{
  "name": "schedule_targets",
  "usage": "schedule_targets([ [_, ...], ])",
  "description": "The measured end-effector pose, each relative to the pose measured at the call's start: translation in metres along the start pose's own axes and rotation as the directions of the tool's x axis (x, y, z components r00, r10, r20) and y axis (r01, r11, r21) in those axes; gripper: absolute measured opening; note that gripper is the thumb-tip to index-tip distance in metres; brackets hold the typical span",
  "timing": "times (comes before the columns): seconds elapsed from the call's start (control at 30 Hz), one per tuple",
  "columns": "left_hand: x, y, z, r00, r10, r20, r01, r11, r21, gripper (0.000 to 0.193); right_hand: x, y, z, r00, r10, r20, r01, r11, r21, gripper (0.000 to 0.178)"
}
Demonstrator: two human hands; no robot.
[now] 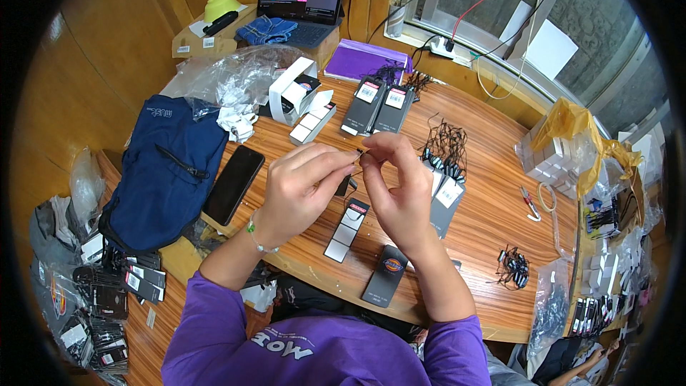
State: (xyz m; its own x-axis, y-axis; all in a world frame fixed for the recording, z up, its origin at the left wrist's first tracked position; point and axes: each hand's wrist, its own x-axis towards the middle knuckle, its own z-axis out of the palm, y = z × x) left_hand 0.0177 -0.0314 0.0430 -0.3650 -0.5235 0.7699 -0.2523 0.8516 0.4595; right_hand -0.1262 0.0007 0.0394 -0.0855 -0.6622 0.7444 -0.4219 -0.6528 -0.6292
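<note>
My left hand [304, 179] and my right hand [396, 193] meet above the middle of the table, fingertips pinched close together. Between them is a thin black cord [359, 151], small and partly hidden by the fingers. Just below the hands lies a narrow tag with white label panels [346, 231]. A black hang tag with an oval emblem [386, 276] rests at the table's near edge. Beside my right wrist, a stack of dark hang tags [446, 200] lies partly covered, its black cords [449, 146] bunched above it.
Two tag stacks [369, 107] and an opened white box [291, 93] stand farther back. A black phone [234, 184] and blue bag [168, 171] lie left. To the right are snippers [530, 204], a cord bundle [513, 268] and bagged white boxes [554, 161]. A laptop [300, 3] is behind.
</note>
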Motion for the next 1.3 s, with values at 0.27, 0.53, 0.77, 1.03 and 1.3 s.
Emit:
schedule_targets([
  [0.27, 0.001, -0.011, -0.008, 0.962, 0.27, -0.034, -0.239, 0.897, 0.371, 0.023, 0.003, 0.001, -0.006, 0.896, 0.393, 0.207, -0.442, 0.834, 0.33, 0.022],
  [0.53, -0.001, -0.008, -0.009, 0.942, 0.331, 0.06, -0.317, 0.815, 0.484, 0.021, 0.002, 0.008, -0.006, 0.84, 0.447, 0.307, -0.541, 0.723, 0.429, 0.012],
  [0.77, 0.003, -0.014, -0.003, 0.967, 0.256, -0.007, -0.254, 0.959, 0.125, 0.022, 0.012, 0.015, -0.015, 0.863, 0.466, -0.194, -0.18, 0.644, 0.744, 0.012],
  [1.03, -0.004, -0.016, 0.008, 0.995, 0.046, 0.092, -0.031, 0.986, -0.163, 0.017, 0.014, 0.013, -0.03, 0.946, 0.322, -0.021, -0.123, 0.421, 0.899, 0.011],
  [1.3, -0.006, -0.007, 0.021, 0.962, -0.09, 0.26, 0.149, 0.965, -0.217, 0.028, 0.007, 0.007, -0.018, 0.872, 0.46, 0.169, -0.134, -0.108, 0.985, 0.008],
])
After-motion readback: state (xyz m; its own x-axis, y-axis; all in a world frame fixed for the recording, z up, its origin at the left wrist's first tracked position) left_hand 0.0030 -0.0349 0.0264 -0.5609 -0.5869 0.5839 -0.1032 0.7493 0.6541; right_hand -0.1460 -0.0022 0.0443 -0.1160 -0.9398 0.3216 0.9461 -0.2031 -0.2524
